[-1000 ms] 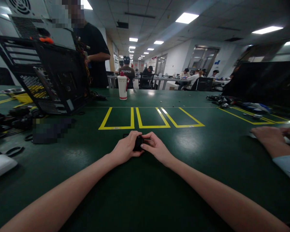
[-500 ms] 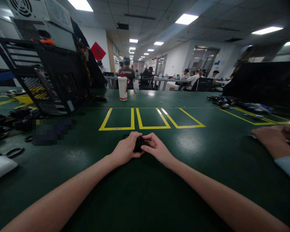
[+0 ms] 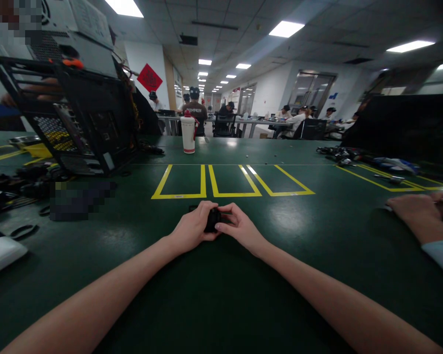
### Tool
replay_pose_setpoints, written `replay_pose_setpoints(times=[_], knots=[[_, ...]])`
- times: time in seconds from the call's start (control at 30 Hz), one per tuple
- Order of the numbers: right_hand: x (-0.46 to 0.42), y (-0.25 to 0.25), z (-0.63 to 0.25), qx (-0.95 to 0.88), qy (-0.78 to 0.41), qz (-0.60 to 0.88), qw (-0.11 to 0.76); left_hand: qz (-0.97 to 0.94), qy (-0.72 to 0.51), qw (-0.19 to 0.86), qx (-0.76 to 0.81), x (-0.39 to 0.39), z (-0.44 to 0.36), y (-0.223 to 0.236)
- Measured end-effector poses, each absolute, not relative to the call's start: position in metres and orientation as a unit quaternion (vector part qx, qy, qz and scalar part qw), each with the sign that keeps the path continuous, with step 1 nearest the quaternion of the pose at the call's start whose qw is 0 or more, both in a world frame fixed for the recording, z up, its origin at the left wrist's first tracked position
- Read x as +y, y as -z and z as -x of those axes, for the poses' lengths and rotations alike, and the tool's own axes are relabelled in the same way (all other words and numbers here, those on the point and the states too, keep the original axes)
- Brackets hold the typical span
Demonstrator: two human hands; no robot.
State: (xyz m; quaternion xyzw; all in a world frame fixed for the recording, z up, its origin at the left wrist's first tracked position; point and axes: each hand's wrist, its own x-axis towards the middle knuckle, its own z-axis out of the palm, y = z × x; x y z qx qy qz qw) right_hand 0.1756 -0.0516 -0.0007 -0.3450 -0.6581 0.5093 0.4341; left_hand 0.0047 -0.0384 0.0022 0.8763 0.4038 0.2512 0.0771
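A small black rounded object is held between my two hands, low over the green table. My left hand wraps round it from the left, thumb and fingers closed. From the right, the fingertips and thumb of my right hand pinch its side. Much of the object lies hidden behind my fingers, so its exact kind cannot be made out. A black part juts out just beyond my left hand. Yellow tape outlines mark the table past my hands.
At the left stands an open black computer case, with dark cables nearby. A white cup with a red top is farther back. On the right are a co-worker's hands and several small metal and cabled items.
Both my hands keep nearly the same grip on the black object. Behind the computer case at the left, another person's arm has come into view.
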Motion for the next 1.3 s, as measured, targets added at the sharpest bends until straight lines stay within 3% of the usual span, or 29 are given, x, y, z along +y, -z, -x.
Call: replay_pose_setpoints(times=[1.3], knots=[[-0.0508,-0.0023,-0.1748,-0.646,-0.520,0.341,0.443,-0.878,-0.253,0.069,0.400,-0.0378,-0.0052,-0.0008]])
